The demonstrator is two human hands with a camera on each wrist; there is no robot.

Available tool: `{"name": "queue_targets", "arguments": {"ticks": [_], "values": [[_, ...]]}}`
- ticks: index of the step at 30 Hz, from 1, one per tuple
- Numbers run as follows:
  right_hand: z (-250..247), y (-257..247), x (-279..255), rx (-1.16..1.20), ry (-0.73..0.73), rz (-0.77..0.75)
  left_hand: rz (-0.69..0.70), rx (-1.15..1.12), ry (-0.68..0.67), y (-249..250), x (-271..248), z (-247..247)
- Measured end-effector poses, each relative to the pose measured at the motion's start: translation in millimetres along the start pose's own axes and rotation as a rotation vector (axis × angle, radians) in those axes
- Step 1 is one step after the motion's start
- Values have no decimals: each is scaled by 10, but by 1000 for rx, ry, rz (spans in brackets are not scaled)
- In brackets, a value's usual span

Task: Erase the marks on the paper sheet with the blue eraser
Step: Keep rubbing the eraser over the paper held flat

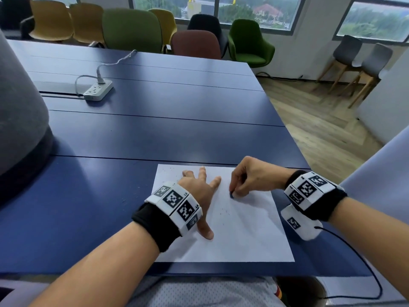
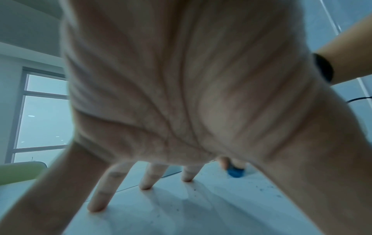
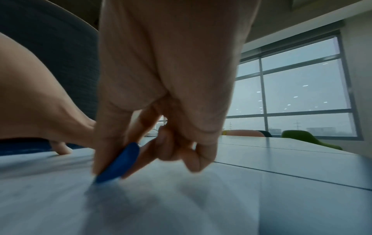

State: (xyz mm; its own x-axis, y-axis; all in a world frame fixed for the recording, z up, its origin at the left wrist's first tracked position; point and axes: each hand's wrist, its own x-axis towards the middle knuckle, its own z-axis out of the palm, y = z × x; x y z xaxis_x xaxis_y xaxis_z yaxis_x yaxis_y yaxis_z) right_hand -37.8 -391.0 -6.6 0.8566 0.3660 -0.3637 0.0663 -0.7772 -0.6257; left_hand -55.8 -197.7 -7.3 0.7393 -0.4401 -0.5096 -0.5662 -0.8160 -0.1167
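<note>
Dark blue table (image 1: 155, 134) of long planks, white paper sheet (image 1: 243, 235) flat near its front edge, dark crumbs scattered on sheet and nearby tabletop, white power strip (image 1: 98, 90) with plugged cable farther back, left

Blue eraser (image 1: 231, 195), white paper sheet (image 1: 243, 235), dark blue table (image 1: 155, 134), black-and-white checked wristbands (image 1: 174, 201), white power strip (image 1: 98, 91)

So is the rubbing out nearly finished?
Probably close. The paper sheet looks almost blank in the head view, with dark eraser crumbs scattered on it, so much rubbing seems done. Right now the right hand pinches the blue eraser with its tip down on the sheet, while the left hand presses the paper flat. I cannot see any marks left under the eraser; the crumbs still lie there.
</note>
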Motion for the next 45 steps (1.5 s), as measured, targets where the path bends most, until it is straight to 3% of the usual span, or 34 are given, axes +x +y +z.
{"name": "queue_targets", "arguments": {"ticks": [2,6,7,11,12,16,17,21,26,30,31,35,37,40,45], "values": [[-20,-9,7,-31,-90,8,-2,7,-8,9,2,-1],[-90,72,150,-47,243,14,2,11,12,6,6,5],[-85,74,145,-27,263,14,3,16,15,4,8,3],[-31,4,38,-61,-35,6,5,35,7,10,42,6],[-48,12,51,-79,-29,8,3,30,0,11,47,6],[-97,125,138,-41,262,22,-3,6,-5,3,52,3],[-90,139,125,-15,257,21,-4,10,-7,2,54,-1],[-100,78,43,-22,7,18,-16,28,-21,13,83,-6],[-134,110,131,-38,246,40,-22,27,-22,16,102,1],[-68,3,33,-47,-21,20,-20,58,-26,25,106,-8],[-87,0,46,-65,-19,22,-19,55,-27,25,109,-11],[-139,89,153,-66,247,44,-20,28,-27,19,120,-6],[-120,81,118,-20,194,37,-18,41,-26,23,120,-1],[-95,-8,42,-41,-32,24,-12,72,-13,29,117,6],[-105,57,106,-15,225,30,-13,28,-14,21,124,13]]}}
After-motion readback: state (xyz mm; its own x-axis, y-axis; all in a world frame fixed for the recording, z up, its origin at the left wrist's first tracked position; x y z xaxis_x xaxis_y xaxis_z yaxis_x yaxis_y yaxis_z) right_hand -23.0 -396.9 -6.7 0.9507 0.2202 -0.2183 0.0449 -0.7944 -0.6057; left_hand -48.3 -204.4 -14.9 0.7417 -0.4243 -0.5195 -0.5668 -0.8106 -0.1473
